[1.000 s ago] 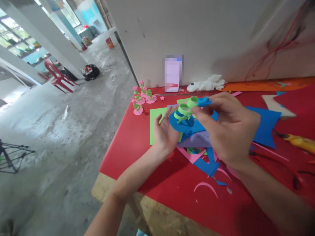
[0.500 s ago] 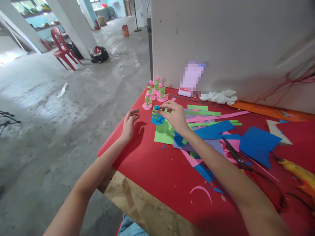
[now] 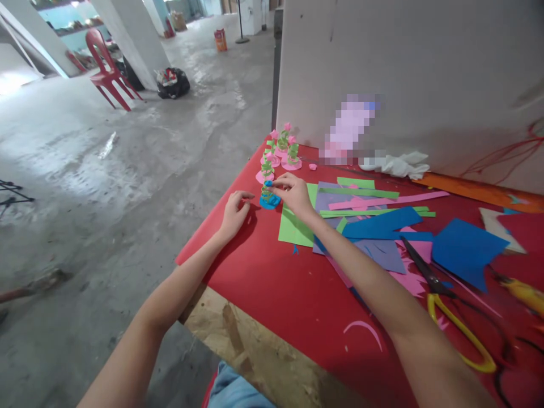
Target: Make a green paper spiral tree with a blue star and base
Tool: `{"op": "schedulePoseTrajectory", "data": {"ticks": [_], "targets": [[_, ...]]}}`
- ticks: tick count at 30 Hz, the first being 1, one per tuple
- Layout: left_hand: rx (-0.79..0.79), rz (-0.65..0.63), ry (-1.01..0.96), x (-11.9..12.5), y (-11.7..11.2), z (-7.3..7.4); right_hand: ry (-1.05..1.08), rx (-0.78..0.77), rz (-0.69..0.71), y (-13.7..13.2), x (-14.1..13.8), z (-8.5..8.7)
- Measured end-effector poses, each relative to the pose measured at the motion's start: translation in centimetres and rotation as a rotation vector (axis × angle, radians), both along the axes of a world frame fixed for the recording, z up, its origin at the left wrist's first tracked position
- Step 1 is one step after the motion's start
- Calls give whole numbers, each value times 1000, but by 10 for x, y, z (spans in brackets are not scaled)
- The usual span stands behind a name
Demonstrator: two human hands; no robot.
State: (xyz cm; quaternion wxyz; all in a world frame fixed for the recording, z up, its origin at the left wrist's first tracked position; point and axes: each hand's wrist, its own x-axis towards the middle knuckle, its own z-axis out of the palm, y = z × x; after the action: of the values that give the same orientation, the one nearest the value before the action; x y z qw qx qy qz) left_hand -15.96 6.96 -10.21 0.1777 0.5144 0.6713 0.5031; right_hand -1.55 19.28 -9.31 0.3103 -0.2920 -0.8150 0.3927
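A small paper flower (image 3: 269, 199) with a blue round base, a green curled stem and a blue top stands near the table's far left edge. My right hand (image 3: 293, 195) pinches its blue top between thumb and fingertips. Just left of it, my left hand (image 3: 236, 214) rests by the red tabletop (image 3: 272, 283), fingers loosely spread and holding nothing. Behind the blue one stand several pink paper flowers (image 3: 282, 152) with green curled stems on pink bases. A green paper sheet (image 3: 296, 226) lies under my right wrist.
Paper strips and blue sheets (image 3: 465, 249) cover the table's right side. Scissors with yellow handles (image 3: 461, 331) lie near my right forearm, beside a yellow tool (image 3: 525, 293). A pixelated upright object (image 3: 351, 130) leans on the wall near crumpled white tissue (image 3: 402, 164).
The blue flower has moved left, closer to the pink ones, with my right hand on its top. My left hand has lowered towards the table. The view has shifted slightly.
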Motion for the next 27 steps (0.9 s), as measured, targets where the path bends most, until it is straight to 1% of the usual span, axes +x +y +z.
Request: {"op": "schedulePoseTrajectory", "data": {"ticks": [7,14,27], "targets": [[-48,-54,198,3,0,3,-6,3,-37,0,1,-2],[-74,-141,364,9,-2,1,11,3,-34,-3,0,3],[-125,-168,433,9,-3,-1,119,-20,-126,-7,2,13]]}}
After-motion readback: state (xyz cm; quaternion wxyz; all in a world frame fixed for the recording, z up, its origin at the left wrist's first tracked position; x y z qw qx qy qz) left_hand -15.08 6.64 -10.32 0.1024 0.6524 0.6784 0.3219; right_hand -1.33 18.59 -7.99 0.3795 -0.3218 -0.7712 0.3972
